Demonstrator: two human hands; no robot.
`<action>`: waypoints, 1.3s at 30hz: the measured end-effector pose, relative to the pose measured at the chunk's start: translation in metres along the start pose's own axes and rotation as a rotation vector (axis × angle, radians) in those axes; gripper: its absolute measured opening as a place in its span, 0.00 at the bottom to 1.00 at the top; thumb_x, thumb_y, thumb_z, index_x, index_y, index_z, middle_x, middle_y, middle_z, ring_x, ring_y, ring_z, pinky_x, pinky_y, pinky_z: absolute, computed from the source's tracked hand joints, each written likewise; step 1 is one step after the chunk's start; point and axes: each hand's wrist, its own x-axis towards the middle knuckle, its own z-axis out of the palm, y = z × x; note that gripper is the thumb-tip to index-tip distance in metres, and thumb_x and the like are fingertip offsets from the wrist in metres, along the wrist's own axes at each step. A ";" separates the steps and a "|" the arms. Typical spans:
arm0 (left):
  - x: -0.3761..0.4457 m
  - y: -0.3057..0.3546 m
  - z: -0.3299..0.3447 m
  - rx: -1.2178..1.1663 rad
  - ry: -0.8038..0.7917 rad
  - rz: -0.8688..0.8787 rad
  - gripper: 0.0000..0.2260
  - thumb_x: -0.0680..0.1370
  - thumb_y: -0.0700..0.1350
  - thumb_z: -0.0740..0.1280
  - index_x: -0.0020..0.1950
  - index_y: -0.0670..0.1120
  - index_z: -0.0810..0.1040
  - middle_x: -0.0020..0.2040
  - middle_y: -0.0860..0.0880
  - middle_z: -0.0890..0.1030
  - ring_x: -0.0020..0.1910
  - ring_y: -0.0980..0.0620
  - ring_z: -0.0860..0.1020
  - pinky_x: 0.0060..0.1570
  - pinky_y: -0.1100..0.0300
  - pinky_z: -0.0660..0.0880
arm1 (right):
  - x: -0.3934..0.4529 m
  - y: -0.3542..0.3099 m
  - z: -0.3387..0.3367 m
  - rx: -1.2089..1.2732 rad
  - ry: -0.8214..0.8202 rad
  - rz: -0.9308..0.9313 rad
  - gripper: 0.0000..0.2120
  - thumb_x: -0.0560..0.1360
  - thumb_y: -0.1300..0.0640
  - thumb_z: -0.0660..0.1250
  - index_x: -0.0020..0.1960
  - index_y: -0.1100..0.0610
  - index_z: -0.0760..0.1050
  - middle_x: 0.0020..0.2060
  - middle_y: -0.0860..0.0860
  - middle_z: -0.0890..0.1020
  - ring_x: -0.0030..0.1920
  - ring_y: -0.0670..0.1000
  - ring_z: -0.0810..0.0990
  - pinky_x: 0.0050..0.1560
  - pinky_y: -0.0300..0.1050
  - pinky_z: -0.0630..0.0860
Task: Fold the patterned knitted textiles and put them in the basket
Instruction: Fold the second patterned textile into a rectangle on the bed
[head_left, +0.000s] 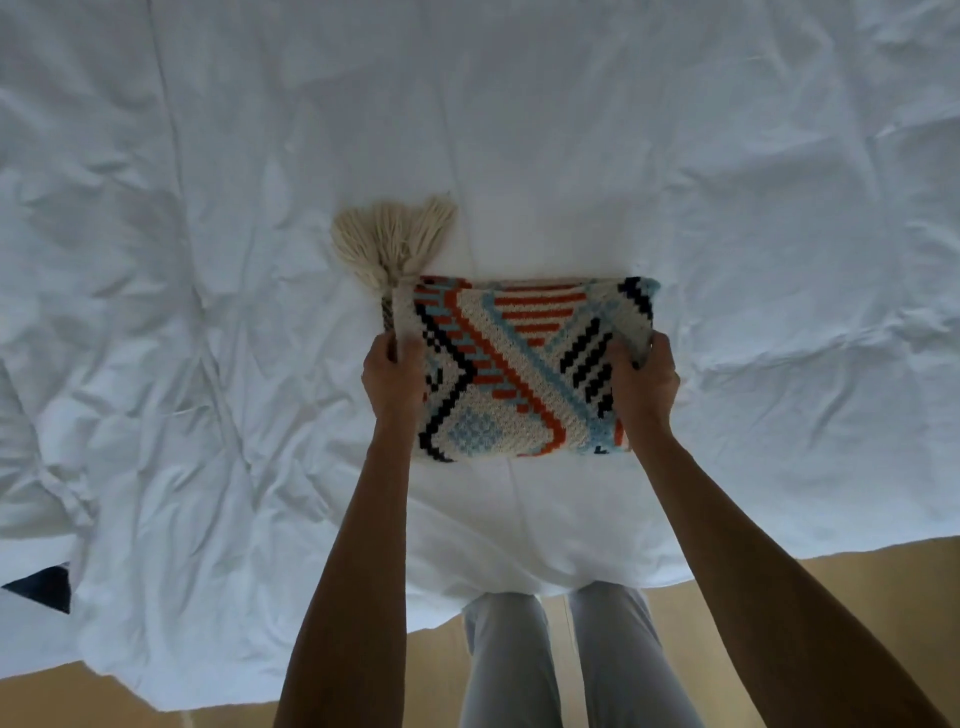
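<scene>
A folded knitted textile (514, 364) with cream, orange, light blue and black geometric patterns lies on the white bedsheet (208, 260) in the middle of the view. Cream tassels (389, 239) fan out from its far left corner. My left hand (392, 376) grips the textile's left edge, thumb on top. My right hand (644, 382) grips its right edge, fingers curled round the fold. No basket is in view.
The wrinkled white sheet covers the whole bed and hangs over the near edge. A dark blue patch (44, 590) shows at the lower left. Tan floor (779, 587) and my light trousers (550, 665) lie below the bed edge.
</scene>
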 end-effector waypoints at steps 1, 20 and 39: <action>-0.001 -0.006 0.002 0.049 -0.004 -0.069 0.10 0.75 0.49 0.67 0.49 0.43 0.77 0.40 0.51 0.79 0.37 0.51 0.77 0.34 0.57 0.73 | 0.000 0.007 0.001 -0.044 -0.031 0.036 0.18 0.75 0.45 0.65 0.59 0.55 0.72 0.45 0.52 0.79 0.42 0.51 0.79 0.38 0.48 0.80; -0.017 -0.059 -0.024 -0.006 -0.064 -0.156 0.14 0.74 0.55 0.70 0.53 0.48 0.75 0.46 0.51 0.82 0.44 0.50 0.81 0.39 0.55 0.79 | -0.003 0.014 0.023 -0.109 0.018 0.030 0.13 0.77 0.49 0.62 0.51 0.58 0.68 0.46 0.58 0.79 0.45 0.61 0.78 0.41 0.57 0.78; -0.076 -0.064 0.051 0.564 0.122 0.613 0.26 0.82 0.47 0.61 0.78 0.43 0.60 0.78 0.35 0.58 0.78 0.38 0.56 0.76 0.43 0.55 | -0.050 0.066 0.053 -0.560 -0.165 -1.022 0.23 0.81 0.49 0.60 0.74 0.55 0.67 0.76 0.62 0.61 0.78 0.61 0.56 0.74 0.66 0.55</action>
